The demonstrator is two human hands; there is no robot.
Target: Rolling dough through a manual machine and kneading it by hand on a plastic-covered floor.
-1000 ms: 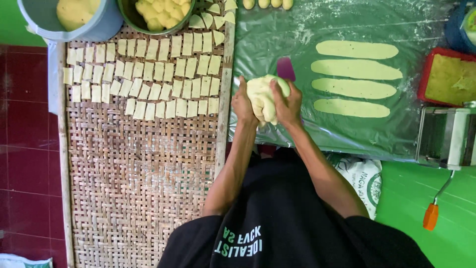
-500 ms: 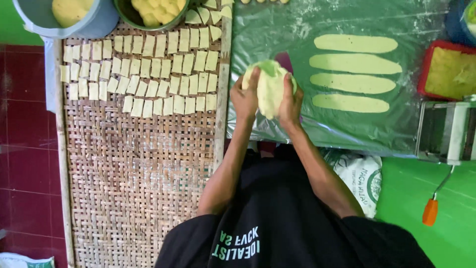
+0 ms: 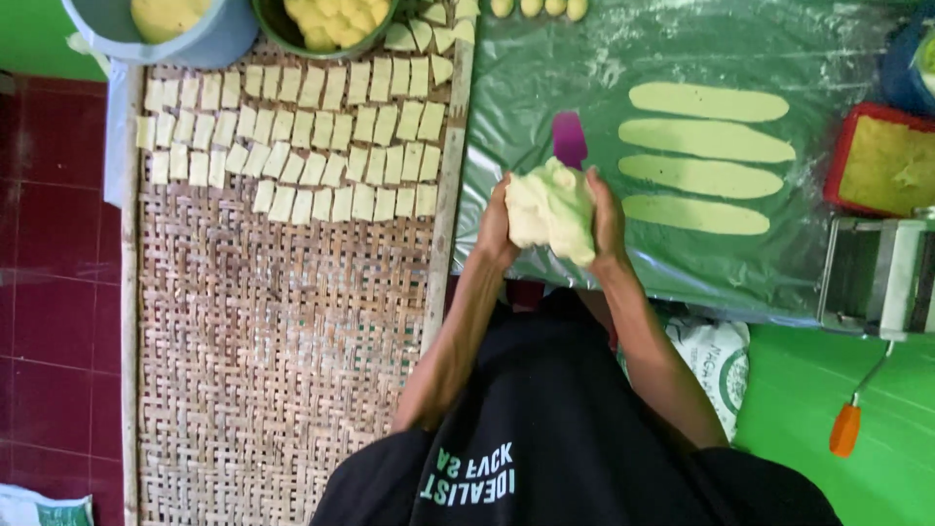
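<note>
Clamped from both sides: left hand (image 3: 495, 229) and right hand (image 3: 608, 219) pressing a pale lump of dough (image 3: 550, 209) between them, fingers curled round it, just above centre of frame. Held over the near edge of the green plastic sheet (image 3: 545, 78). Just beyond the dough, a purple scraper (image 3: 570, 139) lying on the sheet. To the right, four long flattened dough strips (image 3: 706, 156) in a stack of rows. Far right, a red tray (image 3: 881, 161) of yellow dough, and below it a metal roller machine (image 3: 881, 278) with an orange-handled crank (image 3: 845, 429). Left half of frame: a woven bamboo mat (image 3: 282, 370), its upper part lined with rows of small cut dough squares (image 3: 292, 146). Top edge: a grey bucket (image 3: 209, 44) and a green bowl (image 3: 336, 51), both holding yellow dough.
</note>
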